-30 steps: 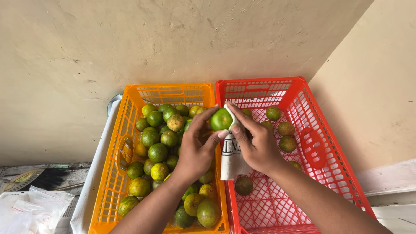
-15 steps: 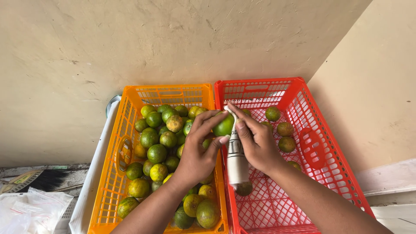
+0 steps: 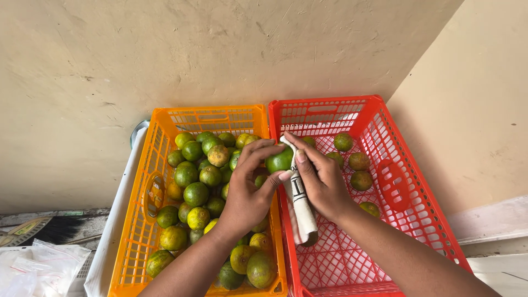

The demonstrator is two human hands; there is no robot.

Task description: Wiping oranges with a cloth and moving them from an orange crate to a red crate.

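The left hand (image 3: 250,192) is cupping a green fruit (image 3: 279,160) from the left, its fingers curled over the top and clamped on it. The right hand (image 3: 322,181) is pressing a white cloth (image 3: 300,203) against the fruit's right side, fingers close together and gripping both cloth and fruit. The fruit is hanging in the air above the seam where the orange crate (image 3: 132,220) and the red crate (image 3: 423,220) are meeting, nearer the far end.

As a judgement, the fruit is round and probably smooth, and only fingertips are pinching it; if the rubbing hand is pushing harder than the cupping hand is resisting, it could be slipping out and dropping onto the shared rims, then rolling into either crate. Landing in the orange pile (image 3: 203,181) would be mixing it with the heap there. The loose tail of the cloth is dangling low into the red crate and could be catching on the mesh floor.

Much of the fruit is covered by fingers and cloth, so its far and right faces are not showing. One dark round shape under the cloth's tail is hard to make out. The near ends of both crates are cut off by the frame edge, as are the forearms. The few fruits (image 3: 357,162) in the red crate are partly screened by the right wrist.
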